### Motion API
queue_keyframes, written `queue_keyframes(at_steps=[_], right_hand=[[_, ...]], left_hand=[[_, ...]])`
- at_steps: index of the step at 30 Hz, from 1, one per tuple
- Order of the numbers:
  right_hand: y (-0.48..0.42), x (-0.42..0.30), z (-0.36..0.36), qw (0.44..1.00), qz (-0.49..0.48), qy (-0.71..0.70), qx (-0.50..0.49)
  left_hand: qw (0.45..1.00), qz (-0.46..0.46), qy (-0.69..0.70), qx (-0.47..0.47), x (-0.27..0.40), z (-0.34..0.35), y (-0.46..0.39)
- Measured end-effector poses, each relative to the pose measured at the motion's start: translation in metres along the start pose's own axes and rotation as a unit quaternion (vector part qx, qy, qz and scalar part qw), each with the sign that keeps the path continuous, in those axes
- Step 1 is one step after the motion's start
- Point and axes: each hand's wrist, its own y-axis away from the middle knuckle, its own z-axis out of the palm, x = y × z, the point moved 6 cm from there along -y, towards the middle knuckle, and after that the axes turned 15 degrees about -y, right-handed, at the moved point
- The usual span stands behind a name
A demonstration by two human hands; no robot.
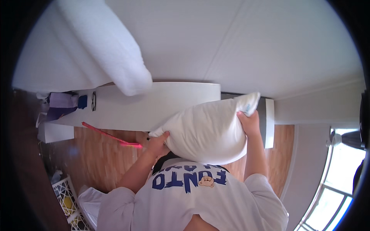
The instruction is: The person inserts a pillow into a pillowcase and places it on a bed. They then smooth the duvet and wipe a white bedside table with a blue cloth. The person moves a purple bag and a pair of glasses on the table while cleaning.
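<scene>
A plump white pillow (206, 130) hangs in front of my body, held by two of its corners. My left hand (159, 143) grips the lower left corner, with the thumb on top of the fabric. At the upper right, my right hand (250, 119) pinches the other corner, where a small printed label shows. Behind the pillow lies a long white tabletop (130, 112). Thick white bedding or padding (115, 55) hangs in from the upper left, its rounded end over the tabletop.
Eyeglasses (93, 101), a dark blue item (82, 102) and a purple bag (62, 104) sit at the tabletop's left end. A pink stick-like item (112, 137) is beside its front edge. A white lattice basket (68, 199) stands lower left; a window (332, 187) is at right.
</scene>
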Motion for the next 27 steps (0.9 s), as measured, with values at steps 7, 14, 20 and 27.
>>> queue_keyframes(at_steps=[7, 14, 20, 27], right_hand=[[0.131, -0.042, -0.138, 0.945, -0.266, -0.126, 0.144], [0.165, 0.011, -0.217, 0.887, -0.140, -0.240, 0.369], [0.242, -0.016, -0.247, 0.858, -0.340, -0.320, 0.212], [0.230, 0.047, -0.296, 0.884, -0.178, -0.209, 0.378]], left_hand=[[0.970, 0.212, 0.008, -0.122, 0.070, 0.074, 0.004], [0.936, 0.225, -0.271, -0.029, 0.048, 0.154, -0.016], [0.941, 0.259, 0.051, -0.213, 0.093, 0.211, 0.032], [0.921, 0.333, -0.203, -0.005, 0.050, 0.206, 0.046]])
